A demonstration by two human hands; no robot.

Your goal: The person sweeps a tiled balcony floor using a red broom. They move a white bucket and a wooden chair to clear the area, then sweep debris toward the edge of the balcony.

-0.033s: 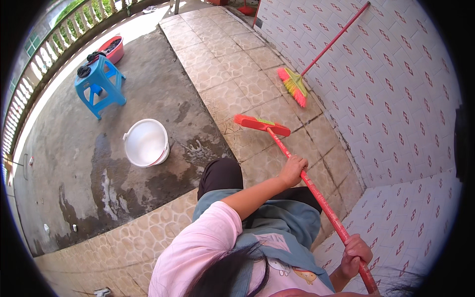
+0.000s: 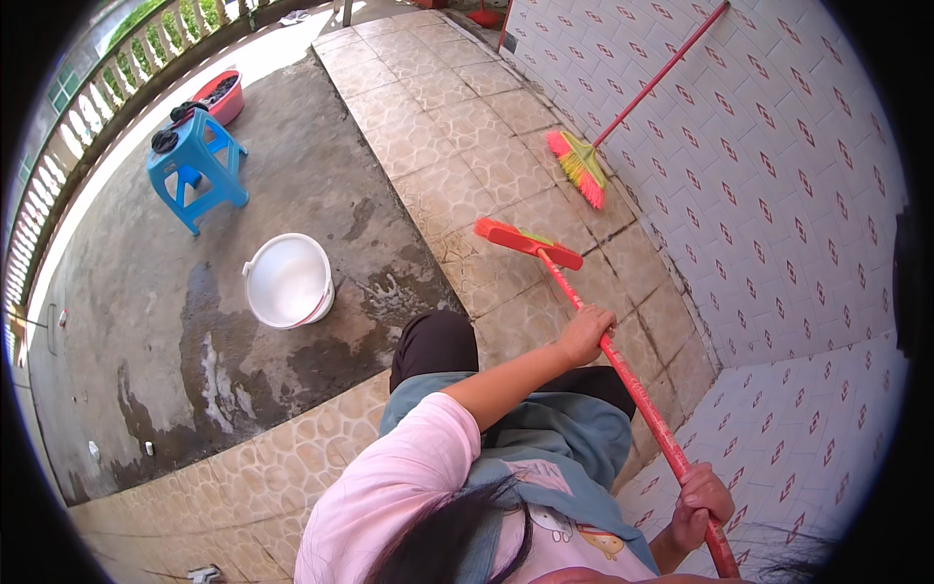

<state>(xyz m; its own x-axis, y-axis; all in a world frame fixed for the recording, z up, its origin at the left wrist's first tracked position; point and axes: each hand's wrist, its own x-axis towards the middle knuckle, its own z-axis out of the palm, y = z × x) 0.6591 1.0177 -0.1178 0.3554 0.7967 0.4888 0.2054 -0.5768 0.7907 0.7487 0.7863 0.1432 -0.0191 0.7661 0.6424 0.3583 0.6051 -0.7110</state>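
A red push broom (image 2: 525, 243) with orange and green bristles reaches out over the tan tiles, its long worn handle slanting back toward me. My left hand (image 2: 587, 334) is closed around the handle a short way behind the head. Lower down, near the handle's end, my right hand (image 2: 702, 498) also grips it. Whether the bristles touch the floor is hard to make out. Beyond its head, a second broom (image 2: 581, 165) with pink, yellow and green bristles leans against the tiled wall.
A white bucket (image 2: 289, 280) stands on wet grey concrete (image 2: 321, 175) to my left. Farther off are a blue stool (image 2: 199, 165) with dark items on it and a pink basin (image 2: 229, 102) of dark cloth. A balustrade (image 2: 92, 112) borders the far left; a patterned tile wall (image 2: 759, 195) rises at right.
The push broom's head has shifted slightly to the right, and my left hand has moved a little right with the handle. My right hand stays nearly in place.
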